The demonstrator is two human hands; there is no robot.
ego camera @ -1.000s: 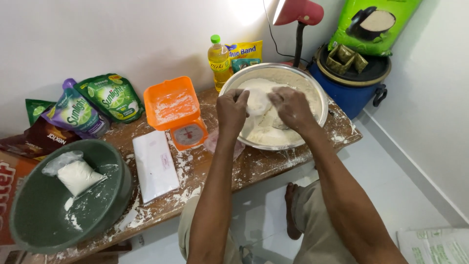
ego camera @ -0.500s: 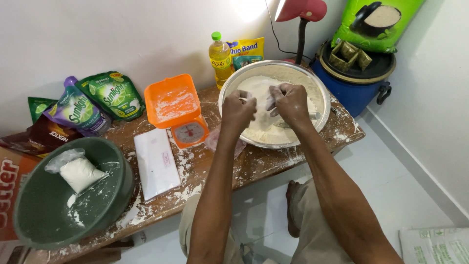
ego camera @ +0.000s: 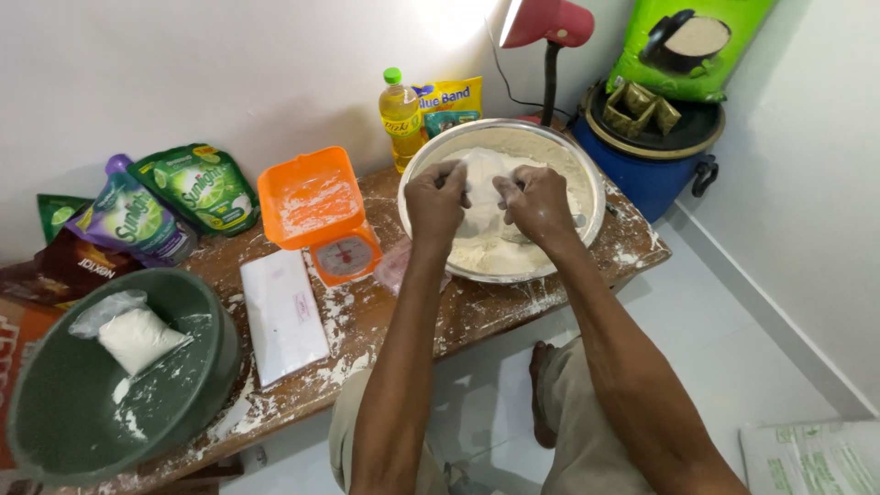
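Note:
A wide metal bowl [ego camera: 587,174] of white flour stands on the wooden table [ego camera: 477,312] at the right. Over it, my left hand [ego camera: 436,203] and my right hand [ego camera: 535,203] both grip a clear plastic bag [ego camera: 480,183] with white powder in it, one hand on each side of its top. The bag hangs just above the flour heap [ego camera: 490,247].
An orange kitchen scale [ego camera: 321,215] stands left of the bowl, a flat white packet [ego camera: 282,316] beside it. A green basin [ego camera: 101,385] with a small bag of powder sits at the left. Oil bottle [ego camera: 400,115], pouches, red lamp [ego camera: 550,37] and blue bucket [ego camera: 651,170] line the wall.
The view has shifted slightly. Both hands have risen a little over the bowl, still gripping the bag between them.

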